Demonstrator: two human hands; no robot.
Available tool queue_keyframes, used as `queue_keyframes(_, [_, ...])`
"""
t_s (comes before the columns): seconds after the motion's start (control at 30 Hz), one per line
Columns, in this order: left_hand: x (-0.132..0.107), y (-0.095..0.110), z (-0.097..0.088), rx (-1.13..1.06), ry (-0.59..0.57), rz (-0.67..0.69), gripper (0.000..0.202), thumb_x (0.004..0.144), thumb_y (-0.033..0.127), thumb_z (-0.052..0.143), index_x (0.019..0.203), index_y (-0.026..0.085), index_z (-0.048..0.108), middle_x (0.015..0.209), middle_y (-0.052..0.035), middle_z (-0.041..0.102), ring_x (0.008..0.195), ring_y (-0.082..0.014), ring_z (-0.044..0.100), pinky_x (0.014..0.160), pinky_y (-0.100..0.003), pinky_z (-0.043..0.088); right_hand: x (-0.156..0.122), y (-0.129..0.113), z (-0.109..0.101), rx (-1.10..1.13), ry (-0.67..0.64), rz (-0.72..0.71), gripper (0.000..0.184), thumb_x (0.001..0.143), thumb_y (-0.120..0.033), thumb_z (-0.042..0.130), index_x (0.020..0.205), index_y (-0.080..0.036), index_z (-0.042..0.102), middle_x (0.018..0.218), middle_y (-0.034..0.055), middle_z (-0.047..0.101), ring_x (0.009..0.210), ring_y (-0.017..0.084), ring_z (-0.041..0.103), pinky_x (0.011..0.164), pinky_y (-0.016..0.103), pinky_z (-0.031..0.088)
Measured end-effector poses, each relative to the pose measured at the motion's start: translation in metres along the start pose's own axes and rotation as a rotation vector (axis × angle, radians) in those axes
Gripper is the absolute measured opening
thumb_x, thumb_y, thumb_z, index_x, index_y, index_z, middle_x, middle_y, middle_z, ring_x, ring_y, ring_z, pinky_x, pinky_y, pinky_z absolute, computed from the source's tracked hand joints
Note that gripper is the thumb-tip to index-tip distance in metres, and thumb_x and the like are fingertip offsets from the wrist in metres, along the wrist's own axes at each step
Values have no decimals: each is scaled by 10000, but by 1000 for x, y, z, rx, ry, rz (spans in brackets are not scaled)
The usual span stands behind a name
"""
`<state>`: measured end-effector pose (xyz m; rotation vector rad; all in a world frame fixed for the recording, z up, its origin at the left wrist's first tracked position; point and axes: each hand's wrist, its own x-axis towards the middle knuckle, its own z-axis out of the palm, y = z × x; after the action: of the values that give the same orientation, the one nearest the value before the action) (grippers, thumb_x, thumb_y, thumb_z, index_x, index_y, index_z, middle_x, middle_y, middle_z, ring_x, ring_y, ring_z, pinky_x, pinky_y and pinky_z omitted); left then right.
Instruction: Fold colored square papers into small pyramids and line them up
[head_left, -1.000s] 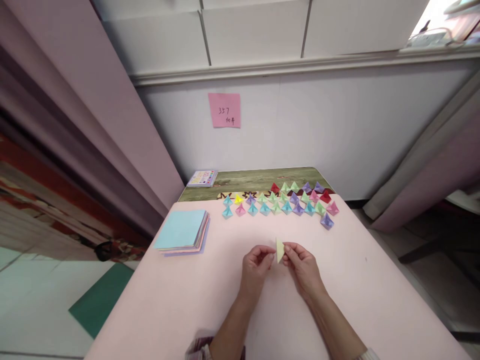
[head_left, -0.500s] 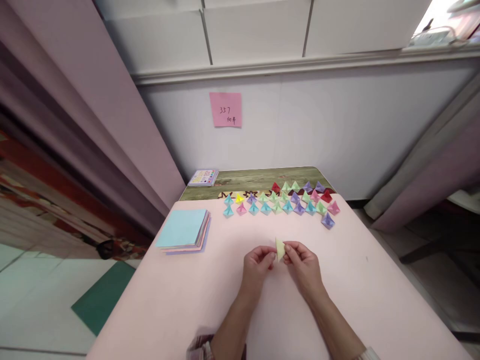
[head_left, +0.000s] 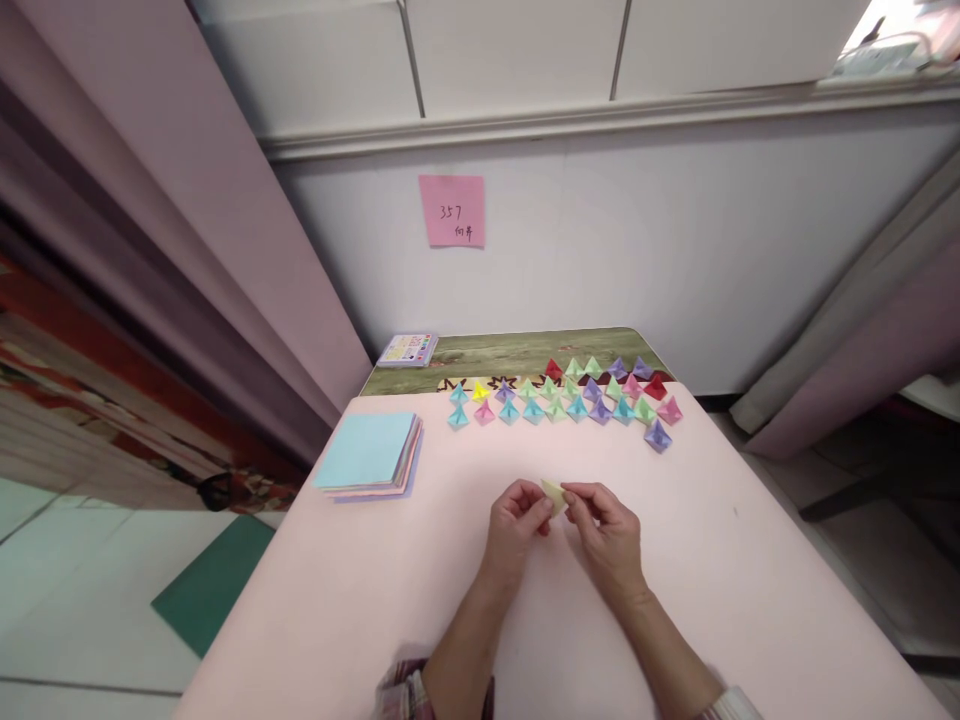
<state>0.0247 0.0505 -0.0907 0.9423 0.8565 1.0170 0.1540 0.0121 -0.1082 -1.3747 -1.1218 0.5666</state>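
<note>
A small pale yellow folded paper (head_left: 555,495) is pinched between my two hands, held just above the pink table (head_left: 420,580). My left hand (head_left: 521,515) grips its left side between thumb and fingers. On the right side, the thumb and forefinger of my right hand (head_left: 606,520) hold its upper edge. The fingertips hide part of the paper. Beyond my hands stand several small folded paper boats (head_left: 555,410) in rows, in blue, green, purple, pink, red and yellow. Nearest on the right is a purple paper boat (head_left: 658,436).
A stack of coloured paper sheets (head_left: 367,450), light blue on top, lies at the left of the table. A small printed pack (head_left: 407,348) sits at the far left corner. Behind the table is a white wall with a pink note (head_left: 453,211). A curtain (head_left: 225,200) hangs at the left.
The yellow paper has been turned from upright to a tilt, its point now leaning left. My left fingers have closed further over it. The view has shifted slightly.
</note>
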Motion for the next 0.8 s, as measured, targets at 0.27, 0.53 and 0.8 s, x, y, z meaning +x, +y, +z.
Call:
queue_keyframes(0.27, [1, -6, -3, -21, -90, -67, 284, 689, 381, 748, 816, 162, 618, 490, 65, 489, 409, -58, 378, 435, -201, 293, -4, -2, 3, 40, 17, 88, 208, 816, -405, 635, 894, -225, 704, 735, 35, 669, 613, 167, 599, 588, 287, 515])
queue_keyframes(0.53, [1, -7, -3, -88, -27, -93, 258, 724, 371, 733, 778, 139, 634, 561, 22, 568, 450, -66, 471, 458, -200, 373, -6, -6, 2, -98, 0, -95, 154, 852, -311, 593, 923, -255, 717, 857, 57, 695, 724, 192, 625, 682, 320, 513])
queue_keyframes(0.8, [0, 3, -9, -147, -108, -187, 278, 753, 408, 707, 800, 146, 627, 671, -23, 630, 559, -112, 575, 546, -241, 478, -6, -10, 2, 141, -92, 83, 171, 815, -379, 647, 816, -224, 719, 730, 48, 659, 657, 185, 589, 629, 306, 486])
